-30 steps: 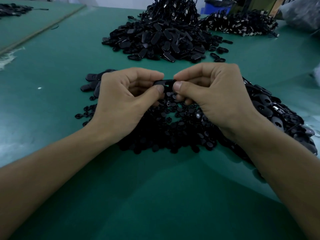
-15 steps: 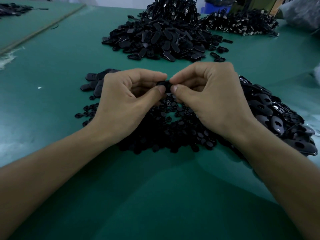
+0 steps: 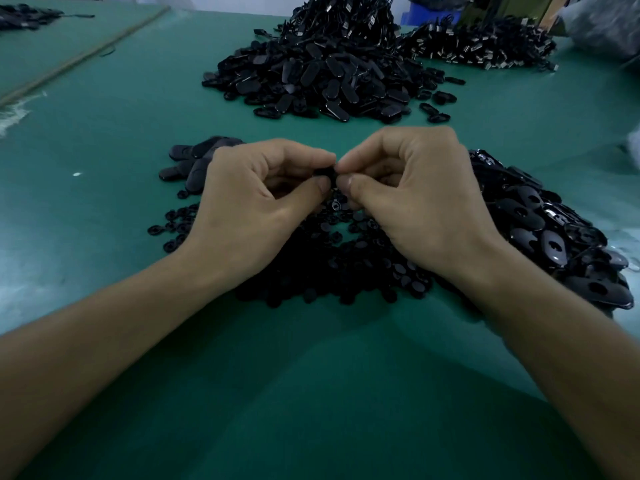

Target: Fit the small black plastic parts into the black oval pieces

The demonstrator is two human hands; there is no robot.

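Where left hand (image 3: 254, 206) and right hand (image 3: 420, 202) pinch, piece (image 3: 327, 174) (black) hides.

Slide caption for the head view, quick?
Left hand and right hand pinch one black piece over the small-parts pile on green table.

Green worktop (image 3: 104, 133): small black parts (image 3: 332, 271), heap, centre; black oval pieces (image 3: 318, 81), large heap, 12 o'clock; holed ovals (image 3: 554, 237), pile, 3 o'clock; loose ovals (image 3: 194, 161), 10 o'clock; metal-tipped black items (image 3: 485, 46), heap, 1 o'clock
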